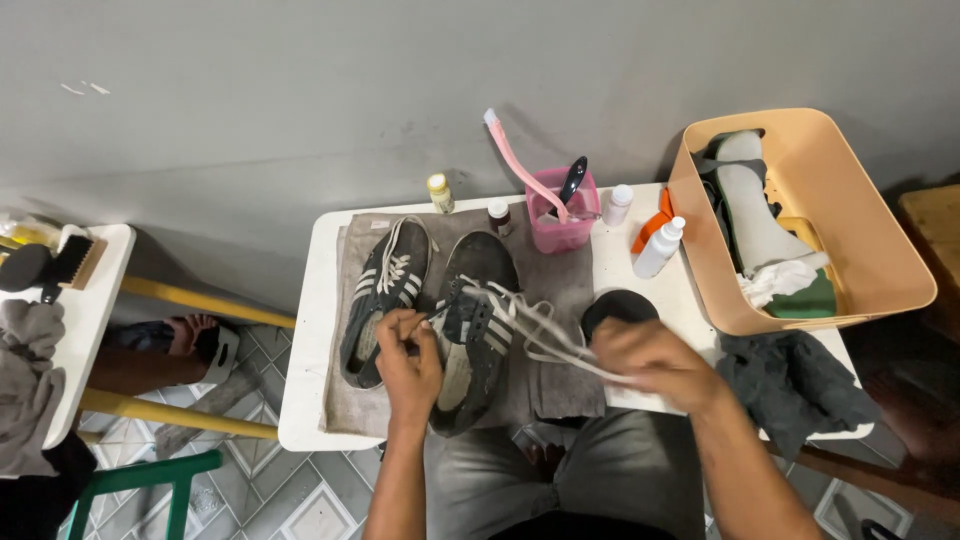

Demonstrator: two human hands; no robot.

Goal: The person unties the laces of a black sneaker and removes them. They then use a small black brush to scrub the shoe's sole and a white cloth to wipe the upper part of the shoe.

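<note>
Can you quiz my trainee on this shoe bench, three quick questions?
1. True or false: the right hand pulls a white lace away from the right-side shoe.
2. What does the left hand touch: A) the pink cup, B) the lace by the shoe's eyelets, C) the beige bin?
3. What lies under both shoes?

Key: 1 true; 2 B; 3 a grey cloth.

Above centre of the frame you have four small packages along the worktop's far edge: a yellow-capped bottle (439,193), a dark brown bottle (499,215) with a white label, a small white bottle (618,204), and a white spray bottle (660,247) leaning right of centre.
</note>
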